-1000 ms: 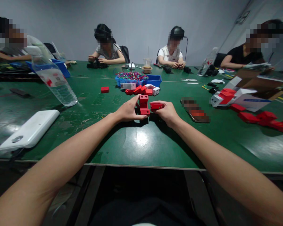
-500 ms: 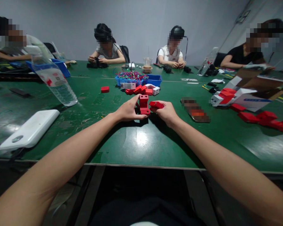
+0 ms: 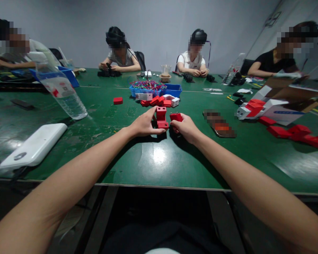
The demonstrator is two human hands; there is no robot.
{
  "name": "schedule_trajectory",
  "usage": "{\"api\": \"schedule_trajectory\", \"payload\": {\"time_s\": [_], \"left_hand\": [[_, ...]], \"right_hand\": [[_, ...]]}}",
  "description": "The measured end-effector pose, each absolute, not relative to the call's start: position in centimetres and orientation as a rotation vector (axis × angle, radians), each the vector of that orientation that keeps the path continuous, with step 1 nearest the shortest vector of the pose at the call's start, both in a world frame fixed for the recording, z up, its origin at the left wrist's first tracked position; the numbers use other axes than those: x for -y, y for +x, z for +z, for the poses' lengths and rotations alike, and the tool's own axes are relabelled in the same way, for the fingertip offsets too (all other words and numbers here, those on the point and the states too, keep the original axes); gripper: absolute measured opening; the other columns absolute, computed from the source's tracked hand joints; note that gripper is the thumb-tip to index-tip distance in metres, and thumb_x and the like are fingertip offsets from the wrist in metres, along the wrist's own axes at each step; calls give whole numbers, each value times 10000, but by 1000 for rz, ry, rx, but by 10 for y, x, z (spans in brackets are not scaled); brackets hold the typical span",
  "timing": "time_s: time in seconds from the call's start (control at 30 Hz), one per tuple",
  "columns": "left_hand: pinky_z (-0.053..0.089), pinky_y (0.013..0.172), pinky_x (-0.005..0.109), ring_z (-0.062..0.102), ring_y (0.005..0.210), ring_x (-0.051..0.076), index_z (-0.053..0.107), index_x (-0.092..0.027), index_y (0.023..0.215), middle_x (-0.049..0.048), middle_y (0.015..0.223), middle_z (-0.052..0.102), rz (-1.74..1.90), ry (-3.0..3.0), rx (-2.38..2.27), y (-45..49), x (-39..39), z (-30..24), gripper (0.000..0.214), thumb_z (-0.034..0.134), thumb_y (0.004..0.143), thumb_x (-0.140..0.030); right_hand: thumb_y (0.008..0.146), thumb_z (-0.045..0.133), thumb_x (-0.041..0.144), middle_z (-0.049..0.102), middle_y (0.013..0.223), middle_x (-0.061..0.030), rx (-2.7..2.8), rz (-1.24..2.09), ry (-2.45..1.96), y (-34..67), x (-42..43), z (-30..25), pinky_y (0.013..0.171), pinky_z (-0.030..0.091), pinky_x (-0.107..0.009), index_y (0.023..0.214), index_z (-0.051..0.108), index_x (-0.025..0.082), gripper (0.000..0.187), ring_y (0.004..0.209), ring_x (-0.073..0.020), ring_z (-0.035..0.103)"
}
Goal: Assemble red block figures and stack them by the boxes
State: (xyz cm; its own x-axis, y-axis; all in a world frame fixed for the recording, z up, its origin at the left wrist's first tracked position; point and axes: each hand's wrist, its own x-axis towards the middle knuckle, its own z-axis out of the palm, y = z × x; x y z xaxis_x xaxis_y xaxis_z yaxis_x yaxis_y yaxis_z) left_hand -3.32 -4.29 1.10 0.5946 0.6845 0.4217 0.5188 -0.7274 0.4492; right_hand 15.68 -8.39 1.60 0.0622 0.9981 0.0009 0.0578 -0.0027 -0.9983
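Observation:
My left hand [image 3: 144, 124] grips a small stack of red blocks [image 3: 161, 118] standing on the green table [image 3: 153, 158], thumb low on the flat bottom piece and fingers round the left side. My right hand [image 3: 184, 126] is closed on a separate red block [image 3: 176, 116], held just right of the stack and close to it. Behind them lies a heap of red and white blocks [image 3: 160, 101] in front of a blue bin [image 3: 172, 90] filled with coloured wires.
A clear water bottle [image 3: 59, 88] leans at the left, with a white flat device [image 3: 33, 146] nearer the table edge. A lone red block [image 3: 118, 100] lies left of the heap. Red and white pieces [image 3: 270, 109] and a phone [image 3: 218, 123] lie right. Other people work at the far side.
My right hand has tilted its red block up and brought it a little closer to the stack. My left hand and the stack have stayed put.

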Motion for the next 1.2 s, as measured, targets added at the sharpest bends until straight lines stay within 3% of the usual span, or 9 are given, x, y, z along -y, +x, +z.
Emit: {"api": "schedule_trajectory", "payload": {"time_s": [0.23,0.47,0.67,0.83,1.0,1.2], "left_hand": [[443,1056,409,567,1206,304,418,-111,1335,171,1328,554,860,2556,-988,-33,43,11,838,732,692,-546],[495,914,447,626,1027,298,544,-157,1218,131,1135,654,727,2541,-1056,-33,41,15,743,740,661,-608],[490,901,440,632,1005,292,560,-162,1202,131,1145,658,716,2572,-990,-35,40,17,717,711,687,-637],[479,915,430,620,1036,305,546,-157,1208,140,1177,645,691,2586,-1007,-35,39,16,742,693,688,-666],[475,914,411,612,1037,296,522,-154,1237,141,1186,639,669,2596,-998,-36,38,16,759,681,700,-667],[468,911,412,606,1023,294,523,-156,1232,133,1157,639,666,2587,-1000,-36,38,16,758,679,697,-670]], "right_hand": [[536,624,95,472,529,67,1150,1254,-1196,161,81,14,466,318,-222,684,451,201,251,480,-79,426],[508,673,98,541,626,40,1091,1310,-1097,161,79,13,534,389,-224,660,492,183,251,568,-83,475],[581,667,56,633,688,-4,1025,1434,-1014,159,80,19,585,468,-214,711,603,160,178,640,-106,578],[753,631,35,708,785,-43,913,1459,-1028,156,81,25,661,548,-217,841,677,138,143,679,-117,647],[843,616,49,707,759,-32,830,1407,-1114,159,80,27,607,531,-179,857,650,135,93,593,-81,633],[842,668,102,681,693,-14,898,1362,-1185,163,79,25,539,479,-162,836,635,143,52,572,-73,616]]}}
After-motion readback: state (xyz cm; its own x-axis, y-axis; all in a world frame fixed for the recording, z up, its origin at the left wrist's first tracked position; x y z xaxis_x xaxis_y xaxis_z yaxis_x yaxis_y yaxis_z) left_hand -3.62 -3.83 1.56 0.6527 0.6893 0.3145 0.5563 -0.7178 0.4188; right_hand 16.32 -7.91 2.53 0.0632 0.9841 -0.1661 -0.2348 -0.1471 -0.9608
